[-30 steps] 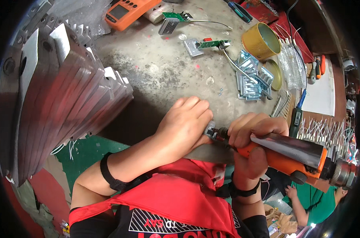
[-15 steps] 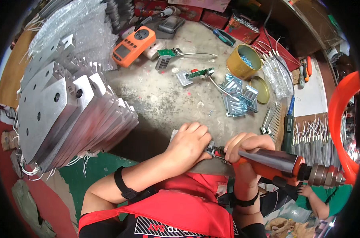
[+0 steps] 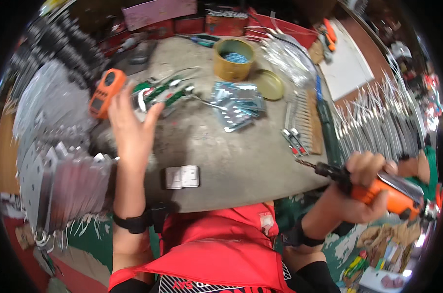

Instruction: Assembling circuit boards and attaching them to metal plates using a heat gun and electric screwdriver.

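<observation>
My left hand (image 3: pixel 131 115) reaches over the left of the table, thumb and fingers spread apart. Just beyond its fingertips lie green circuit boards (image 3: pixel 174 96) with wires, blurred; whether the hand touches one I cannot tell. My right hand (image 3: pixel 363 180) grips an orange and black power drill (image 3: pixel 406 198) at the right front, its thin bit (image 3: pixel 305 163) pointing left over the table edge. Two small pale plates (image 3: pixel 190 176) lie side by side near the front edge, between my arms. An orange meter (image 3: pixel 103 97) is beside my left hand.
Stacked grey metal plates (image 3: pixel 38 190) crowd the left, beside bubble wrap (image 3: pixel 53 102). A yellow tin (image 3: pixel 231 73) of small blue parts, its lid (image 3: pixel 270 84) and bagged parts (image 3: pixel 235 105) sit at the back. Rows of wired grey pieces (image 3: pixel 387 124) line the right.
My left hand has left the front edge and moved away to the circuit boards, opening. The drill has moved right in my right hand, away from the work. The view has shifted.
</observation>
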{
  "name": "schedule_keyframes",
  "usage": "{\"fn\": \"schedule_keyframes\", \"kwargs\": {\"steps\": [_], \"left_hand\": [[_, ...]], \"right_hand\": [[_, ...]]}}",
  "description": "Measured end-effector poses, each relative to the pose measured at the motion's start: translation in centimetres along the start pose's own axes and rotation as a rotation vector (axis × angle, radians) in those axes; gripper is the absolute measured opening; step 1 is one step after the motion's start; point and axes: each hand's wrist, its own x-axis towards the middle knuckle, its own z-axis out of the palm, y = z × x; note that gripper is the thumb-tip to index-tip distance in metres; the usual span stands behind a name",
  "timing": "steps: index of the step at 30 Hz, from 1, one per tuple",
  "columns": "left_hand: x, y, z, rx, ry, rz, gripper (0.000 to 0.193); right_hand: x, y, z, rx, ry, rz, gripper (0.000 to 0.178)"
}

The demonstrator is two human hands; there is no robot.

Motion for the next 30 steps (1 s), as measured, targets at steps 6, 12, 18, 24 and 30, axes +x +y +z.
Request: {"fn": "schedule_keyframes", "kwargs": {"steps": [6, 12, 18, 24, 30], "left_hand": [[-2.9, 8.3, 2.0, -0.172, -0.345, 0.315, 0.048], [-7.7, 15.3, 7.0, -0.478, -0.839, 0.300, 0.051], [-8.5, 17.1, 10.6, -0.518, -0.796, 0.112, 0.040], [-8.4, 15.3, 7.6, -0.472, -0.649, 0.118, 0.027], [-8.7, 12.0, 0.8, -0.160, -0.609, 0.518, 0.047]], "right_hand": [[-1.6, 3.2, -6.0, -0.357, 0.209, -0.081, 0.038], [-2.4, 5.6, -7.5, -0.487, 0.401, -0.039, 0.034], [-3.0, 4.8, -6.1, -0.269, 0.456, 0.160, 0.036], [-3.8, 3.5, -5.3, -0.277, 0.399, 0.170, 0.039], [-4.5, 0.3, -6.0, -0.236, 0.178, 0.210, 0.040]]}}
